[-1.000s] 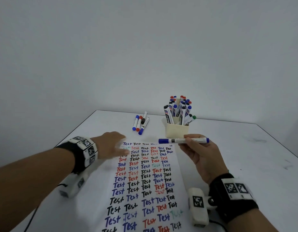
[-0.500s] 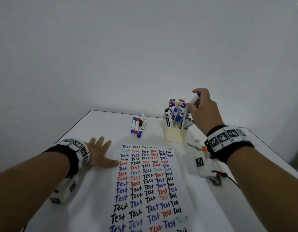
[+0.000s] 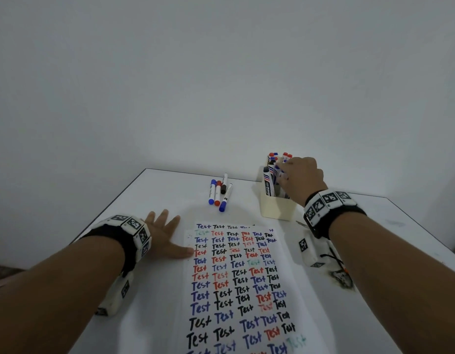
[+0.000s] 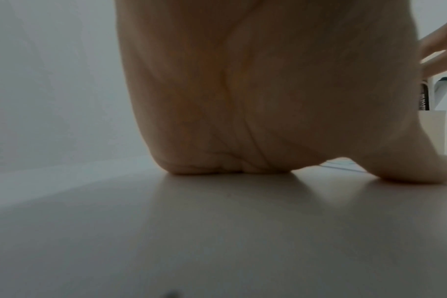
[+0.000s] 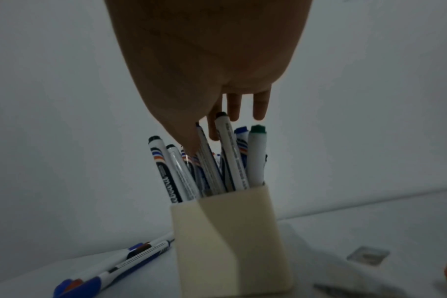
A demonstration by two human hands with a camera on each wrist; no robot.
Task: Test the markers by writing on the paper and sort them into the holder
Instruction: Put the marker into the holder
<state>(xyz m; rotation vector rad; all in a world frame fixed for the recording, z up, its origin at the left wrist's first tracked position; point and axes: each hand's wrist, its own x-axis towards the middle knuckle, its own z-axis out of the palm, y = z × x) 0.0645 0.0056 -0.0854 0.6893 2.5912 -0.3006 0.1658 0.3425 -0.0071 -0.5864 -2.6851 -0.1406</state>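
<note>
At two o'clock on the table [image 3: 149, 190], my right hand [image 3: 301, 178] reaches among markers in the cream holder [image 3: 277, 209], grip unclear; my left hand [image 3: 165, 236] lies flat, thumb on the paper [image 3: 246, 284].

Bare table [image 3: 160, 192] lies open at 11 o'clock. 4 loose markers [image 3: 219, 192] block 12 o'clock; the crowded holder [image 3: 277, 209] and right hand [image 3: 301, 178] block 1 o'clock.

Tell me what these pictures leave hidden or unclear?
- Head view: the right hand covers the marker tops in the holder; its grip is hidden.
- Right wrist view: the palm hides the thumb and forefinger.
- Left wrist view: the left hand blocks the paper.
- Paper's lowest rows: cut off.
</note>
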